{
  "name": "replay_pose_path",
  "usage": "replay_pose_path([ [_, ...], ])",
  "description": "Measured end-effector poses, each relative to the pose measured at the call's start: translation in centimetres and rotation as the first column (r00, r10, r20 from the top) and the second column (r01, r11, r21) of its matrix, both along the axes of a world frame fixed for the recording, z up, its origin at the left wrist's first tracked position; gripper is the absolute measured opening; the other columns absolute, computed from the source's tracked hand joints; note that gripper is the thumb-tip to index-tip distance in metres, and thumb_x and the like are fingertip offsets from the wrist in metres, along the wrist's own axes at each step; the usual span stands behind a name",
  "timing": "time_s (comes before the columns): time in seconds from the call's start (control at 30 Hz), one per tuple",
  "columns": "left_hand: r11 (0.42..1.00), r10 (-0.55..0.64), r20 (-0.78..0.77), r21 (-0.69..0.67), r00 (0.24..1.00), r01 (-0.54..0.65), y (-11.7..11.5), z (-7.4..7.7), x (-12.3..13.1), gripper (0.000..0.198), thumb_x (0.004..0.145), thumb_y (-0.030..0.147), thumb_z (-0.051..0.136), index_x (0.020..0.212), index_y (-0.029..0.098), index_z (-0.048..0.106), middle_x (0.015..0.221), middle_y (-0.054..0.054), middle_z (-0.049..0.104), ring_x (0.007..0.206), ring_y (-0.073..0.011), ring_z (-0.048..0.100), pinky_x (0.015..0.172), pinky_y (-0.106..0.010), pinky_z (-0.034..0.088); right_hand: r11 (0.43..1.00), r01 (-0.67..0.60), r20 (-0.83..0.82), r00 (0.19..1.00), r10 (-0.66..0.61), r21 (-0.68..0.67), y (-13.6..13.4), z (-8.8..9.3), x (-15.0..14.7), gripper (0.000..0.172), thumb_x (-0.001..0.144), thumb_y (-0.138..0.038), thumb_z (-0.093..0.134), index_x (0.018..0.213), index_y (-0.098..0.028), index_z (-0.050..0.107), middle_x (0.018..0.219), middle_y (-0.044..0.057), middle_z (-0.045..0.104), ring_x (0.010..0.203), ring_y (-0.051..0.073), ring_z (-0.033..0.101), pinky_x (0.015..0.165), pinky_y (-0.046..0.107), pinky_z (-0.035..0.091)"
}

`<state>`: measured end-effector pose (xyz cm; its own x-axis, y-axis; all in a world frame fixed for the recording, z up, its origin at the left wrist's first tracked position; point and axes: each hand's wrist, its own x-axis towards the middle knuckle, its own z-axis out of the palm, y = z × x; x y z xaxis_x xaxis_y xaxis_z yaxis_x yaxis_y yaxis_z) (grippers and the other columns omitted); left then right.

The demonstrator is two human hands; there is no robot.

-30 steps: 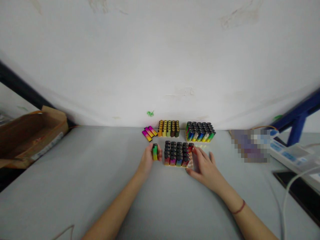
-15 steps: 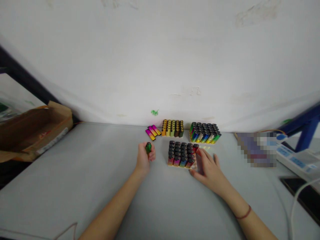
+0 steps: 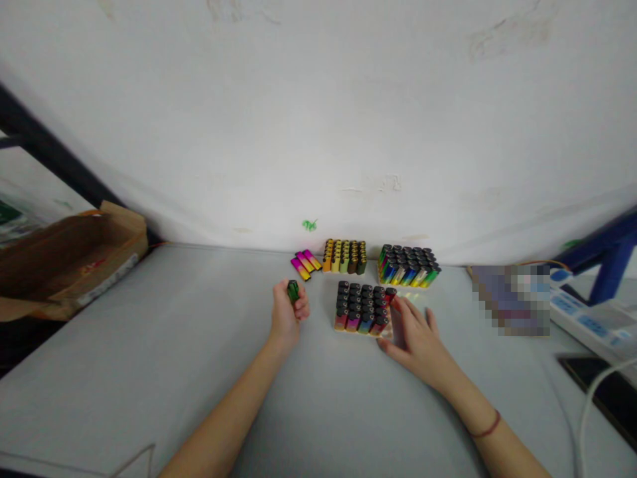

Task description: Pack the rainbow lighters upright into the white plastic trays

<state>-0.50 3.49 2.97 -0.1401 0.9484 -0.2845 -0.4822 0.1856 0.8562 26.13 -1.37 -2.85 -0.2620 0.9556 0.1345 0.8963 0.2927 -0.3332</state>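
Observation:
My left hand (image 3: pixel 288 312) is closed around a green lighter (image 3: pixel 293 291), whose dark top sticks up out of the fist. To its right stands a tray of black-topped lighters (image 3: pixel 362 309) in several rows, with pink, blue and red bodies. My right hand (image 3: pixel 415 342) rests at the right side of that tray, fingers apart, the fingertips beside a red lighter (image 3: pixel 390 294) at the back right corner. Behind are a block of yellow and dark lighters (image 3: pixel 344 257), a block of multicoloured lighters (image 3: pixel 408 267), and loose pink-yellow lighters (image 3: pixel 306 264) lying flat.
An open cardboard box (image 3: pixel 84 259) sits at the far left. On the right are a white power strip (image 3: pixel 587 322), a black flat object (image 3: pixel 604 392), a white cable and a pixelated item. The grey table (image 3: pixel 164 345) meets a white wall at the back.
The green lighter has tilted slightly within my left fist. My right hand has stayed at the tray, and the view has shifted very slightly.

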Motion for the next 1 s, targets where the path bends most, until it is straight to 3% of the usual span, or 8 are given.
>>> replay_pose_path([
  [0.2, 1.0, -0.023, -0.049, 0.01, 0.999, 0.023, -0.1, 0.2, 0.0, 0.039, 0.08, 0.05, 0.039, 0.054, 0.021, 0.039, 0.043, 0.009, 0.024, 0.033, -0.0056, 0.02, 0.035, -0.018, 0.019, 0.999, 0.011, -0.007, 1.0, -0.011, 0.037, -0.2, 0.3, -0.4, 0.081, 0.087, -0.048, 0.051, 0.155, -0.018, 0.017, 0.15, 0.022, 0.042, 0.138, 0.039, 0.038, 0.109, 0.071, 0.021],
  [0.5, 0.996, 0.069, -0.071, 0.06, 0.995, -0.065, 0.0, 0.5, -0.2, 0.031, 0.078, 0.043, 0.039, 0.056, 0.021, 0.041, 0.043, 0.008, 0.026, 0.035, -0.0063, 0.021, 0.036, -0.018, 0.019, 1.0, 0.018, -0.012, 1.0, -0.018, 0.018, -0.2, 0.6, -0.6, 0.076, 0.088, -0.049, 0.049, 0.152, -0.016, 0.022, 0.15, 0.022, 0.043, 0.14, 0.038, 0.037, 0.11, 0.07, 0.019],
  [0.67, 0.988, 0.084, -0.076, 0.137, 0.994, -0.073, 0.2, 0.0, 0.0, 0.038, 0.083, 0.055, 0.038, 0.068, 0.021, 0.045, 0.048, 0.007, 0.035, 0.038, -0.0078, 0.033, 0.042, -0.02, 0.03, 0.999, 0.029, -0.029, 0.999, -0.028, 0.028, -0.3, 0.9, -0.9, 0.078, 0.087, -0.047, 0.05, 0.152, -0.016, 0.021, 0.149, 0.023, 0.044, 0.14, 0.038, 0.037, 0.11, 0.071, 0.018],
  [0.77, 0.971, 0.103, -0.145, 0.231, 0.984, -0.068, 0.2, -0.7, 0.2, 0.036, 0.083, 0.057, 0.045, 0.087, 0.021, 0.049, 0.055, 0.007, 0.044, 0.044, -0.01, 0.042, 0.047, -0.022, 0.037, 0.999, 0.034, -0.042, 0.999, -0.033, 0.01, -0.4, 1.0, -1.0, 0.079, 0.087, -0.047, 0.051, 0.152, -0.016, 0.021, 0.15, 0.023, 0.043, 0.141, 0.038, 0.035, 0.11, 0.071, 0.017],
  [0.87, 0.929, 0.189, -0.337, 0.365, 0.922, -0.058, 0.1, -1.2, 0.4, 0.035, 0.085, 0.055, 0.052, 0.1, 0.023, 0.046, 0.073, 0.003, 0.056, 0.057, -0.012, 0.054, 0.057, -0.025, 0.046, 1.0, 0.027, -0.056, 0.998, -0.027, 0.005, -0.4, 1.2, -1.1, 0.078, 0.086, -0.046, 0.051, 0.153, -0.017, 0.022, 0.15, 0.022, 0.043, 0.142, 0.038, 0.034, 0.11, 0.071, 0.016],
  [0.93, 0.89, 0.267, -0.503, 0.455, 0.822, -0.01, -0.1, -0.8, 0.5, 0.036, 0.088, 0.056, 0.051, 0.102, 0.023, 0.05, 0.092, -0.004, 0.061, 0.078, -0.0159, 0.061, 0.071, -0.029, 0.052, 1.0, 0.024, -0.059, 0.998, -0.023, 0.005, -0.4, 1.3, -1.2, 0.077, 0.086, -0.045, 0.052, 0.152, -0.016, 0.024, 0.15, 0.021, 0.043, 0.142, 0.038, 0.034, 0.111, 0.071, 0.016],
  [1.0, 0.84, 0.338, -0.64, 0.535, 0.69, 0.085, -0.4, 0.3, 0.8, 0.036, 0.089, 0.053, 0.051, 0.105, 0.022, 0.056, 0.107, -0.01, 0.061, 0.1, -0.0211, 0.06, 0.086, -0.034, 0.052, 1.0, 0.027, -0.055, 0.998, -0.027, -0.006, -0.4, 1.5, -1.3, 0.077, 0.085, -0.044, 0.052, 0.151, -0.014, 0.026, 0.151, 0.021, 0.043, 0.142, 0.038, 0.033, 0.111, 0.071, 0.016],
])
